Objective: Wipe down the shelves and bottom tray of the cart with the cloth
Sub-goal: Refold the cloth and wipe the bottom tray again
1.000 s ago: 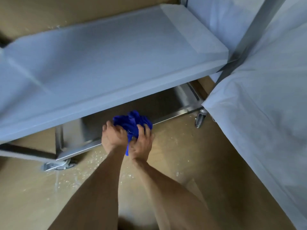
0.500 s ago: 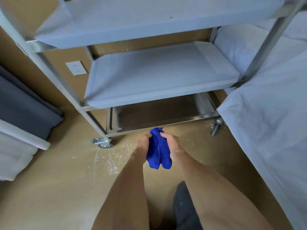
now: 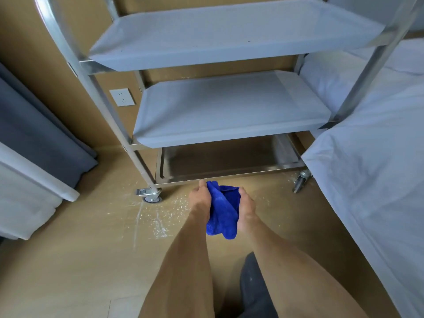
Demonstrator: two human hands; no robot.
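A blue cloth point(image 3: 221, 212) hangs bunched between both hands, just in front of the steel cart. My left hand point(image 3: 200, 200) grips its left side and my right hand point(image 3: 246, 206) grips its right side, above the floor. The cart's metal bottom tray point(image 3: 229, 174) lies low behind the hands. Above it sit the middle shelf point(image 3: 229, 109) and the top shelf point(image 3: 229, 31), both pale grey. The hands touch no part of the cart.
A bed with white sheets point(image 3: 371, 168) stands close on the right, against the cart's post. Dark curtain point(image 3: 34, 134) and white fabric hang at the left. White specks litter the wooden floor point(image 3: 156, 216) by the front left caster point(image 3: 151, 195). A wall socket point(image 3: 122, 97) shows behind.
Both hands drew the cloth back from the bottom tray's edge and toward me. The view rose and pulled away, bringing the top shelf into sight. The cloth now hangs lower between the hands.
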